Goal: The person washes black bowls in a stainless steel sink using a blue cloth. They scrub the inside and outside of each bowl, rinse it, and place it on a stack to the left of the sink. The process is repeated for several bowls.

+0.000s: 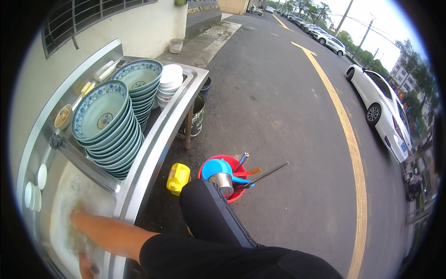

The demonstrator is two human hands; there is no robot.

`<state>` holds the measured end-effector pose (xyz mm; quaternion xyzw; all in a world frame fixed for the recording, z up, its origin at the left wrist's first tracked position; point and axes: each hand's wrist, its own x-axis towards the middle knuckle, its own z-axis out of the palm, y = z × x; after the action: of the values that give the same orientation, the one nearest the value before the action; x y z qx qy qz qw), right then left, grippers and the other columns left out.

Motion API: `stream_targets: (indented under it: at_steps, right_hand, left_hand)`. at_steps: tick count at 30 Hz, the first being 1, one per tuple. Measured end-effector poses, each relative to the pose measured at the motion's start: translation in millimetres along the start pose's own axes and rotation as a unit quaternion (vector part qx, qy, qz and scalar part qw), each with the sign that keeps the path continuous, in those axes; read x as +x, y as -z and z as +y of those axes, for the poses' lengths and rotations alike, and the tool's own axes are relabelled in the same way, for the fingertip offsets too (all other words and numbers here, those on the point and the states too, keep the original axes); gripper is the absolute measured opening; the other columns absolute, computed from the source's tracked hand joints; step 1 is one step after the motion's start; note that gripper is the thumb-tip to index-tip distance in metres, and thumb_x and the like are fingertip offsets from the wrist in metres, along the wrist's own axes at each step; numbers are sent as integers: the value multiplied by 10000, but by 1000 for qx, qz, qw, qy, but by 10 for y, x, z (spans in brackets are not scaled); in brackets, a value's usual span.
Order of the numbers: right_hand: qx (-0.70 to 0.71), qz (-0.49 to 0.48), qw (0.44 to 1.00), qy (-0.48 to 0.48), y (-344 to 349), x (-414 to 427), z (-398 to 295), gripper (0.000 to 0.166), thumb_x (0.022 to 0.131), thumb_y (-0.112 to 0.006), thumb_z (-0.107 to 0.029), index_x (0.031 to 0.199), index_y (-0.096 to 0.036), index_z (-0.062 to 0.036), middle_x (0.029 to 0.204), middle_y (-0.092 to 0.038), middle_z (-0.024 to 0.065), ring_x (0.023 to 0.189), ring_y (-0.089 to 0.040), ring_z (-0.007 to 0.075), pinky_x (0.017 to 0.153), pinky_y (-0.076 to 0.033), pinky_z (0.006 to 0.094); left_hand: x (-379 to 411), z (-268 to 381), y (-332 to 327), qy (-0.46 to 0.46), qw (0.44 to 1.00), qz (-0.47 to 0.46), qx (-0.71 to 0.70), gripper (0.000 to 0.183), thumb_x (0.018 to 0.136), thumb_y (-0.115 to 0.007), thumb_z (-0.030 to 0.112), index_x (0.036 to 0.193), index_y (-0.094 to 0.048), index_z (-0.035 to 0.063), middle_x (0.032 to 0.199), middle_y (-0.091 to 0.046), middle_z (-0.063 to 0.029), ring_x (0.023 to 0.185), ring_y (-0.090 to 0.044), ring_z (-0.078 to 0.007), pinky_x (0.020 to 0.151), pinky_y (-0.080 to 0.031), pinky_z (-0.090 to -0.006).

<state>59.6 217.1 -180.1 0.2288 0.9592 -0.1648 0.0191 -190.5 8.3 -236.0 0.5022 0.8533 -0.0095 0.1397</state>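
Observation:
The right forearm reaches over the steel sink rim (pixel 130 209), and my right hand (pixel 77 215) dips into cloudy, foamy water (pixel 66 188). Its fingers are hidden under the surface. Near the bottom edge, part of my left hand or wrist (pixel 84 265) shows at the water; what it touches is hidden. Beyond the basin, two tall stacks of blue-patterned bowls (pixel 101 115) stand on the steel counter, with a stack of white bowls (pixel 170 82) beside them. Small white bowls (pixel 33 196) lie at the basin's wall side. A steel scourer (pixel 55 140) rests on the divider.
A small bowl with residue (pixel 63 117) and yellow sponges (pixel 87 89) lie along the back ledge. On the asphalt are a yellow jug (pixel 178 178) and a red basin (pixel 204 165) holding a blue dipper (pixel 216 167), a metal pot and long handles. Buckets (pixel 198 115) stand beneath the counter.

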Motion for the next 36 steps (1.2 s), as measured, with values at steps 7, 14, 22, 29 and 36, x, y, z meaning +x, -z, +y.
stream_targets:
  at_steps: [7,14,22,29,36]
  right_hand:
    - [-8,6,1000,16,-40,49,-198,482,759,-800,-228,1204,-742,-51,1250,-708,139,1155,-666,319,967,-549,460]
    - [-18,24,1000,8,-80,72,-212,487,762,-794,-227,1207,-735,-39,1234,-708,140,1136,-668,319,958,-550,459]
    - [-44,29,999,9,130,-8,-532,457,776,-788,-225,1176,-724,-11,1186,-706,143,1087,-669,303,928,-540,448]
    - [37,276,945,-172,-123,226,-648,361,764,-818,-240,1065,-737,-58,1084,-701,159,1040,-683,295,899,-540,408]
    - [82,168,979,-75,176,-232,-854,324,731,-808,-156,1021,-741,-26,1042,-710,180,1011,-702,329,853,-569,433]
  left_hand:
    - [14,-263,-111,-45,998,26,-39,530,1062,-408,150,1549,-379,-57,1569,-434,-274,1484,-389,-374,1238,-301,-427]
    - [-122,373,117,-82,995,45,-32,531,1008,-485,77,1513,-419,-74,1476,-522,-310,1397,-488,-436,1187,-377,-466]
    - [-620,637,415,-72,981,35,-177,416,984,-494,83,1382,-524,-35,1250,-643,-256,1138,-640,-390,986,-500,-475]
    - [-756,757,559,95,914,-41,-393,285,888,-511,103,1159,-573,39,883,-577,-102,657,-600,-251,530,-500,-410]
    - [-527,303,412,165,831,-104,-521,169,857,-533,229,1011,-557,164,799,-534,-27,568,-560,-187,420,-460,-364]
